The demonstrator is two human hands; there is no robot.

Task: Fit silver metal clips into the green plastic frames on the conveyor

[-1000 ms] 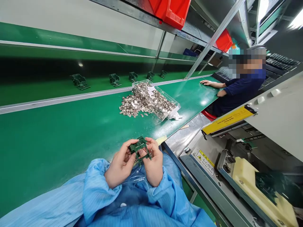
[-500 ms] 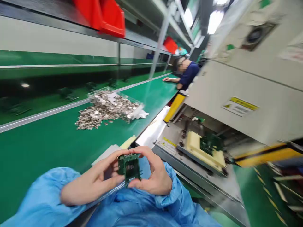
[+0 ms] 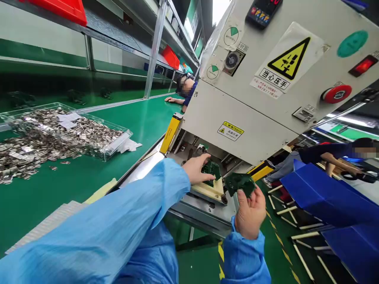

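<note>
The person's right hand (image 3: 251, 211) grips a green part (image 3: 240, 184) between thumb and fingers, in the air just beside the machine (image 3: 201, 106). This part lies with its long axis roughly crosswise, one end toward the person's left and the other near the fingers. The left hand (image 3: 196, 169) reaches into the machine, thumb and fingers spread about a second green part (image 3: 212, 170), which sits in the cream fixture (image 3: 218, 187); whether it grips, I cannot tell. That part is partly covered by the hand, so its long axis is not clear to me.

On the machine's front, a large warning sign (image 3: 288, 59) with yellow triangle reads 当心压手. The smaller label (image 3: 230, 131) has a yellow band, but its writing is too small to read surely.
</note>
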